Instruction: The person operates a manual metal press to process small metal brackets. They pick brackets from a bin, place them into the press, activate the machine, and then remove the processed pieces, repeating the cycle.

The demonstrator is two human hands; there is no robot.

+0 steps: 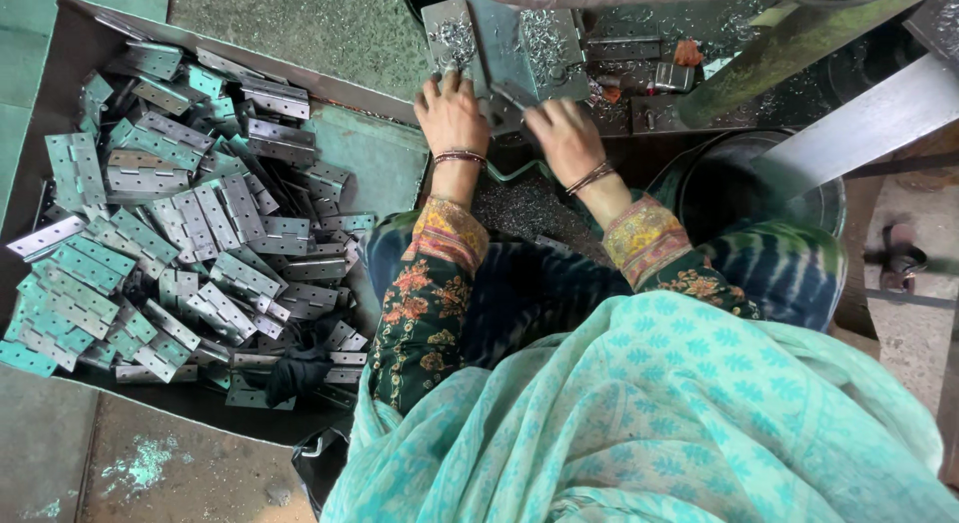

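A small metalworking shop: a floor tray (60, 53) heaped with identical steel hinges (180, 243), a machine bed (519, 43) littered with bright metal shavings (544, 38), and a worn, dusty concrete floor (300, 23)

Hinge heap, bucket, scattered swarf

Shallow metal tray (60, 53) at left holds a loose pile of grey and green-filmed hinges (180, 233); a dark cloth (300, 368) lies on its near edge. Dark round bucket (759, 198) at right. Metal shavings (519, 208) litter the floor between them.
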